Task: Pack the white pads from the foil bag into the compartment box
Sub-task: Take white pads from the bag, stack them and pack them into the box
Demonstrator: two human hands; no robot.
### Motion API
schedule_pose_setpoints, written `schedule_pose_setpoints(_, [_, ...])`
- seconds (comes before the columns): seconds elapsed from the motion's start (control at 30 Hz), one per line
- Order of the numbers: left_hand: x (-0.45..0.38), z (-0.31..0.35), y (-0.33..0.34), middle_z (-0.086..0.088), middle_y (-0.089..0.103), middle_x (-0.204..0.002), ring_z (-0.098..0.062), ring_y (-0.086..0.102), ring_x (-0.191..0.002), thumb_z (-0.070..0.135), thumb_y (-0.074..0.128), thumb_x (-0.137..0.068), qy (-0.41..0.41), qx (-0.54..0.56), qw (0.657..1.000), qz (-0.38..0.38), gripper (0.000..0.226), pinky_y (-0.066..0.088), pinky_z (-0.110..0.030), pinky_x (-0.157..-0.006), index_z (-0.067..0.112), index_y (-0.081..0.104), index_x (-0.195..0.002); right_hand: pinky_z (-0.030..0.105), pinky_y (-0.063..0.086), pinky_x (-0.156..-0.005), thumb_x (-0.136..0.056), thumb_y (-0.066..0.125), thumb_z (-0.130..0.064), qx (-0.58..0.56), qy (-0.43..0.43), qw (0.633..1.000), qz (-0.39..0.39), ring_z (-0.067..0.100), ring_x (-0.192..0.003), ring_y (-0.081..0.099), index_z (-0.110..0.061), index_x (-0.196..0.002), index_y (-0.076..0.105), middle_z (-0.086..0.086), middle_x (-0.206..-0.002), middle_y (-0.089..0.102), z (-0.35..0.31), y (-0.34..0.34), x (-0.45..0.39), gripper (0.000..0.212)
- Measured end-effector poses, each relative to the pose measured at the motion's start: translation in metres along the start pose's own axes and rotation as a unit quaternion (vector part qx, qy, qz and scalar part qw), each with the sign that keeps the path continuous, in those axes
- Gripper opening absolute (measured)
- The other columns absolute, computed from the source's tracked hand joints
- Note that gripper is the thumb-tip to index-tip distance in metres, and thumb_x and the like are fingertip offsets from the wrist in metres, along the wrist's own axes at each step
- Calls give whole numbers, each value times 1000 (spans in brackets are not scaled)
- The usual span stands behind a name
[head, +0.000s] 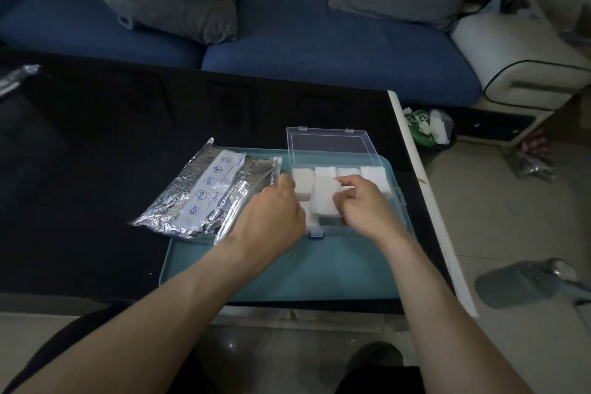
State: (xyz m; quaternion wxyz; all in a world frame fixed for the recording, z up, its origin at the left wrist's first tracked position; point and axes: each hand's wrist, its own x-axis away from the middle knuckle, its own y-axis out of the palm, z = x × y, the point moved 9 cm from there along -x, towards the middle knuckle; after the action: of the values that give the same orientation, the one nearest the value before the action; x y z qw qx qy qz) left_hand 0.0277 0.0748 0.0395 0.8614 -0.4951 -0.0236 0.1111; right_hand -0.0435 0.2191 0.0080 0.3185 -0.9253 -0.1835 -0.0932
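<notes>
Fingers of the left hand (271, 211) are curled downward over the left edge of the compartment box (332, 141), their tips hidden; whether a white pad is pinched or only the box wall is steadied cannot be told. At about nine o'clock from that hand, just beside it, the foil bag (192, 198) is laid partly on the teal tray (319, 269) and partly on the black table (96, 169), its long axis running from seven toward one o'clock, with its opened end seemingly nearest the left hand. Between the two hands a white pad (324, 198) is seen standing proud of the compartments, its longer side running roughly six to twelve o'clock. It is touched along its right edge by the bent fingers of the right hand (364, 205), and appears to be pinched there and pressed down, though the thumb is hidden. More pads (371, 174) are packed in the far row at twelve o'clock. The raised pad is judged not yet seated; the right hand is the nearer for pushing it in, the left for reaching the bag.
</notes>
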Motion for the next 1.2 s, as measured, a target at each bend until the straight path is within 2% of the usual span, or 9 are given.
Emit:
schedule_pose_setpoints(0.1, [5,-11,21,-27,66,-105,-44,65,-94,11,45,-95,-42,-22,995,-85,30,48,-41,-72,-1,45,-122,30,42,-77,-100,49,-15,78,-17,997,-11,19,-90,59,-17,-139,42,7,-111,64,-7,19,1,39])
schedule_pose_setpoints(0.23, [3,-10,27,-31,62,-111,-43,64,-97,10,45,-97,-54,-12,991,-118,28,46,-38,-70,-5,45,-120,31,35,-67,-102,44,-10,112,10,994,-16,18,-86,52,-12,-138,35,5,-111,55,-5,37,5,38])
schedule_pose_setpoints(0.3, [3,-9,27,-31,61,-115,-42,64,-98,13,44,-99,-51,-28,991,-124,33,50,-40,-75,-7,44,-125,32,35,-69,-100,44,-7,102,15,995,5,23,-91,55,-13,-132,36,8,-116,58,-1,39,2,34])
schedule_pose_setpoints(0.37, [2,-8,28,-31,60,-116,-42,64,-99,16,45,-100,-48,-34,990,-124,35,51,-40,-77,-7,44,-125,34,38,-64,-96,45,-4,77,9,996,43,24,-86,60,-15,-118,37,9,-107,62,0,37,1,26])
schedule_pose_setpoints(0.5, [2,-11,29,-30,63,-110,-42,65,-95,19,48,-97,-55,-13,992,-115,34,49,-38,-73,-4,45,-121,35,41,-58,-93,47,-2,106,-19,990,94,20,-77,59,-14,-104,44,4,-91,62,-5,37,7,16])
schedule_pose_setpoints(0.63, [1,-10,30,-28,64,-110,-43,64,-100,19,49,-95,-42,-17,993,-107,34,50,-40,-80,-1,46,-122,38,51,-78,-94,59,-24,277,-48,958,60,27,-95,64,-13,-106,60,5,-103,69,-18,31,4,17])
schedule_pose_setpoints(0.8, [3,-8,34,-21,63,-112,-39,62,-101,24,47,-97,-38,-20,993,-108,37,49,-37,-80,2,44,-126,24,44,-77,-85,76,-25,229,6,973,-7,17,-94,63,-21,-103,74,-2,-113,70,-7,16,0,19])
schedule_pose_setpoints(1.03, [6,1,28,-26,66,-109,-41,66,-96,23,49,-97,-9,-35,994,-103,41,53,-44,-79,0,44,-132,30,54,-75,-85,74,-26,262,-28,965,4,19,-84,67,-17,-90,75,2,-89,74,-12,27,-5,10])
schedule_pose_setpoints(1.2, [0,4,-17,-6,73,-77,-27,68,-70,23,58,-91,15,43,999,24,18,52,-32,-61,13,68,-102,27,55,-81,-82,72,-19,230,-26,970,77,18,-94,68,-21,-92,79,-3,-97,75,-19,10,-8,12])
